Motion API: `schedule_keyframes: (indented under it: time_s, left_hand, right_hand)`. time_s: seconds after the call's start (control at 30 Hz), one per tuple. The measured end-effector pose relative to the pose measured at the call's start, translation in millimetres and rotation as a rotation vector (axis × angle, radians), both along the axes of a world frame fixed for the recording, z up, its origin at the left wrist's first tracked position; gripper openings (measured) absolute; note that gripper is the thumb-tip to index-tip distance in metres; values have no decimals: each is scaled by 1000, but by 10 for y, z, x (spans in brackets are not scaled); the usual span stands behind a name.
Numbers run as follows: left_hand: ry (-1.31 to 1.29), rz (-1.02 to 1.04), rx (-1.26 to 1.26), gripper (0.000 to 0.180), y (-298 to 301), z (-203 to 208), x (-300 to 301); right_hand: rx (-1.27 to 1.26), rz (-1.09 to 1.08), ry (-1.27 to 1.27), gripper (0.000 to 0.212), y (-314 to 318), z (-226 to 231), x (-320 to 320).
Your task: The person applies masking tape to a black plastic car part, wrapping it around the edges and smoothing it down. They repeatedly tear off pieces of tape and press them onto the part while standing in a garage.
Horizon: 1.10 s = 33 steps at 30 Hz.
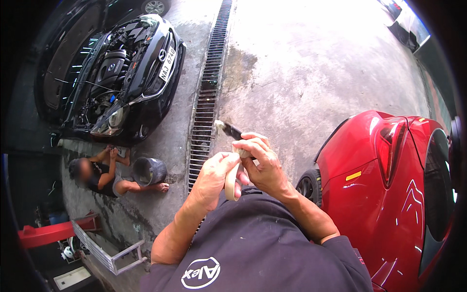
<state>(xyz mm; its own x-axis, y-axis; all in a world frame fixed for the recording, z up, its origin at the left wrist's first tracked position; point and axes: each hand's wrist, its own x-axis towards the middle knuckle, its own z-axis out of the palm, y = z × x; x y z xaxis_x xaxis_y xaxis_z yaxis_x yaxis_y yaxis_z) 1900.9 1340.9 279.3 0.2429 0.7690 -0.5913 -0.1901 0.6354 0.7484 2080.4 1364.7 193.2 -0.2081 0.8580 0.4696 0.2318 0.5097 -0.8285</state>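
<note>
Both my hands meet in front of my chest, fingers closed. My left hand point(214, 177) grips a cream roll of masking tape point(231, 187), seen nearly edge-on. My right hand point(265, 165) is closed around a brush with a black handle point(232, 131) that points away to the upper left. Its far end carries a whitish tip point(219, 125). Pale material point(244, 152), apparently tape, shows between the fingertips where the hands come together. Fingers partly hide the near end of the brush, so I cannot tell how far the tape goes round it.
A red car point(355, 204) stands close on my right. At the upper left is a black car point(146, 92) with its hood raised. Beyond the floor grate point(202, 121), a person point(99, 173) sits on the floor beside a dark bucket point(156, 170). A metal frame point(104, 250) lies lower left.
</note>
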Motion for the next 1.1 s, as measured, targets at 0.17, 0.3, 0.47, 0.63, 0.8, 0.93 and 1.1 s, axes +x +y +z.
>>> schedule_keyframes:
  time_s: [0.17, 0.3, 0.47, 0.63, 0.8, 0.93, 1.1]
  left_hand:
    - [-3, 49, -34, 30, -29, -56, 55]
    - [62, 60, -28, 32, -55, -203, 94]
    - [-27, 218, -17, 24, -170, -562, -177]
    - [82, 70, -78, 18, -73, -878, -299]
    - [64, 2, -77, 20, -115, -1140, -251]
    - [127, -21, -121, 20, -127, -1322, -211]
    - [117, -22, -95, 18, -102, -1545, -152]
  right_hand:
    - [204, -84, 19, 40, -36, -172, -19]
    - [314, -154, -116, 42, -22, -240, 57]
    - [17, 96, -357, 60, -141, -94, 108]
    - [-487, 303, -255, 54, -90, -137, 218]
    - [-922, 292, 79, 52, -88, -502, 147]
    - [-1211, 435, 202, 52, 30, -630, 224]
    - [-1304, 446, 248, 48, 65, -864, 272]
